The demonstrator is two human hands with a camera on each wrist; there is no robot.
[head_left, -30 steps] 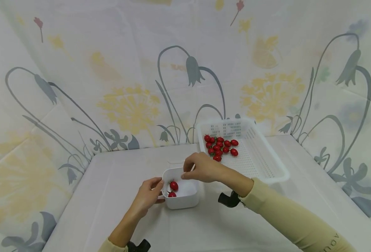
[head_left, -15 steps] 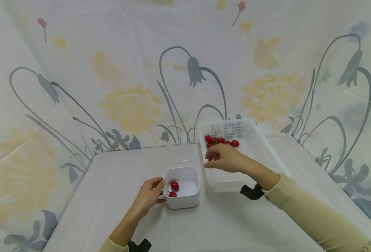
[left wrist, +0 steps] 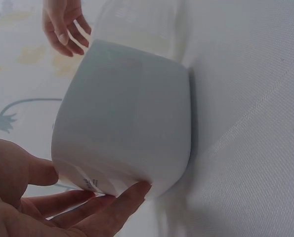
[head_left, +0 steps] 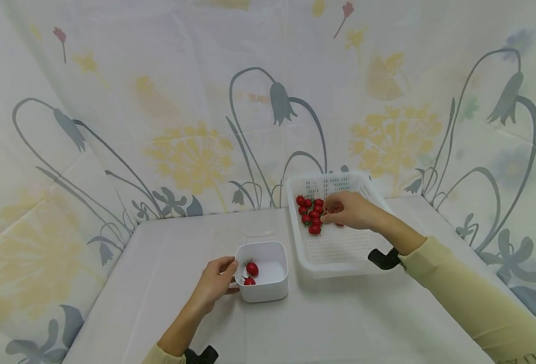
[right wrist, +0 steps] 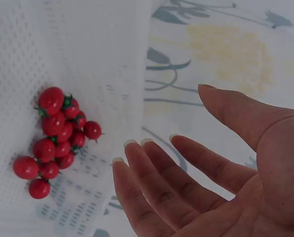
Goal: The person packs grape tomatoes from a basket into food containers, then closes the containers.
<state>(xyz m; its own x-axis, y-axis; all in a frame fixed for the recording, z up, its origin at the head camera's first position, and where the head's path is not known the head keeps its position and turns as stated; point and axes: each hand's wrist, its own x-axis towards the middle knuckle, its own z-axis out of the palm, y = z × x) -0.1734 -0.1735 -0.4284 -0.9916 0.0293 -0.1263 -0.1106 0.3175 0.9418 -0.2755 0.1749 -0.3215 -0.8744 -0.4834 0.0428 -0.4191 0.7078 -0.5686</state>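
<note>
My left hand point(head_left: 218, 277) grips a small white square box point(head_left: 268, 292) at its left side, thumb near the rim. In the left wrist view the fingers point(left wrist: 114, 210) lie along the wall of the box. Two cherry tomatoes point(head_left: 251, 269) sit inside it. My right hand point(head_left: 351, 210) is over a white perforated basket point(head_left: 340, 268), beside a cluster of several cherry tomatoes point(head_left: 314, 214). In the right wrist view its fingers point(right wrist: 161, 197) are spread and loosely bent, thumb apart, holding nothing. From the head view it hides part of the cluster.
The basket stands to the right of the box, with a narrow gap between them. A clear, flat-looking item point(head_left: 259, 231) lies behind the box. A flower-patterned cloth point(head_left: 195, 151) hangs behind the white table point(head_left: 167, 263).
My right hand has moved from above the white box rightward to the tomatoes in the basket. The left hand stays on the box, and the two tomatoes inside have not moved.
</note>
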